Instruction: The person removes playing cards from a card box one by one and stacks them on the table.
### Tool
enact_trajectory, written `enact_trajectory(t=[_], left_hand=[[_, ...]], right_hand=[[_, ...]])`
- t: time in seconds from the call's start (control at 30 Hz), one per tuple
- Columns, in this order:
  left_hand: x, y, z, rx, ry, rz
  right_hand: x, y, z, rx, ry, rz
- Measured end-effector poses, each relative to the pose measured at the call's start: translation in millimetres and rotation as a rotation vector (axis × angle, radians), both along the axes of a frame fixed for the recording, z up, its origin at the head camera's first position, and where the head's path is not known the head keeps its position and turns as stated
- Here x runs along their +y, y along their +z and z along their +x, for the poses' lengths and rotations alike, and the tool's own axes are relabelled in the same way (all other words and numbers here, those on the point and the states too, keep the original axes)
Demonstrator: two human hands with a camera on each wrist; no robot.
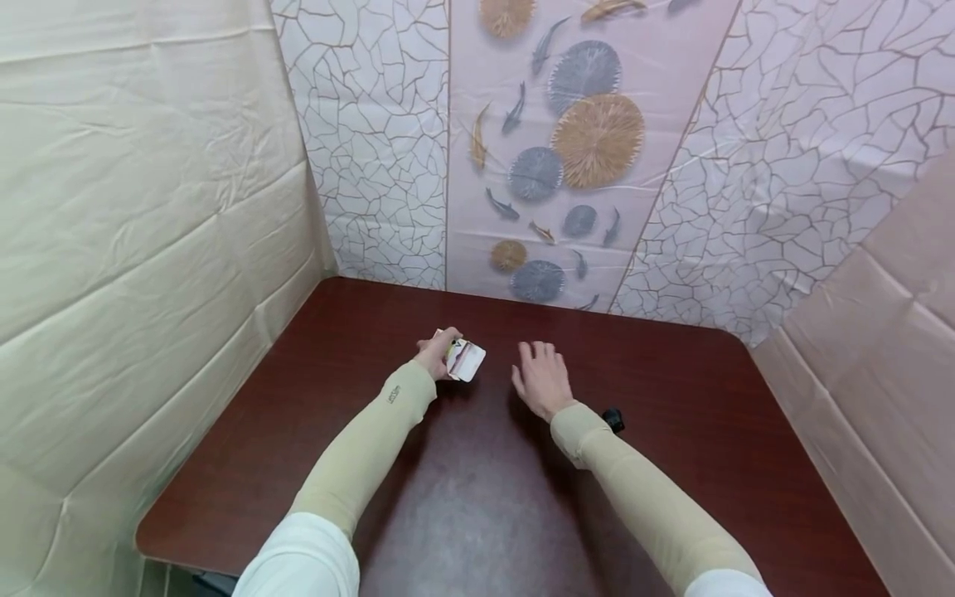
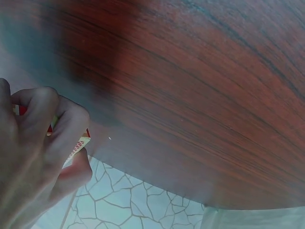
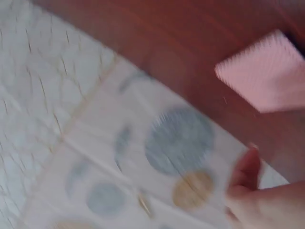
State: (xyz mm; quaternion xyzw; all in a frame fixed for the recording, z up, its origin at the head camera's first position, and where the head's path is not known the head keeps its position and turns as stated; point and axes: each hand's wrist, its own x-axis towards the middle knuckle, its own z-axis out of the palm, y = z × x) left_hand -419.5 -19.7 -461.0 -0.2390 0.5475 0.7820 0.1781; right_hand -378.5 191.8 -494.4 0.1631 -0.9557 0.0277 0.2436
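Observation:
Over the far middle of the table, my left hand point(image 1: 436, 352) grips a small printed cardboard box point(image 1: 466, 361), thumb and fingers around it. White, dark red and yellow-green print shows on the box. In the left wrist view, curled fingers point(image 2: 45, 119) hide most of it, and a red-dotted edge point(image 2: 78, 145) sticks out. A blurred pink patterned flat face point(image 3: 262, 74), seemingly of that box, appears in the right wrist view. My right hand point(image 1: 543, 381) is apart from the box, to its right, palm down with loosely bent fingers and nothing held.
The dark reddish-brown table point(image 1: 671, 398) has rounded corners. A patterned wall covering point(image 1: 537, 249) stands behind its far edge, with pale padded fabric point(image 1: 186, 249) along the left side and more on the right. A small black device point(image 1: 613, 419) sits at the right wrist.

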Motion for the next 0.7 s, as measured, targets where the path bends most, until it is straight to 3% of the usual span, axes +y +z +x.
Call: enact_trajectory(t=[0.17,0.27,0.37,0.53,0.7], left_hand=[[0.5,-0.1,-0.6,0.003,0.004,0.022],[1.2,-1.7,-0.4,0.006,0.003,0.017],[3.0,-2.7,0.7,0.009,0.000,0.007],[9.7,0.2,4.3,0.036,-0.001,0.015],[12.7,6.2,4.9,0.053,0.010,0.024]], right_hand=[[-27.3,10.8,1.0,0.105,0.344,0.067],[-39.9,10.8,2.6,0.123,0.434,0.106],[-48.5,7.8,4.2,0.102,0.432,0.139],[-57.3,5.0,5.0,0.061,0.328,0.182],[-63.0,8.3,1.4,0.109,0.303,0.193]])
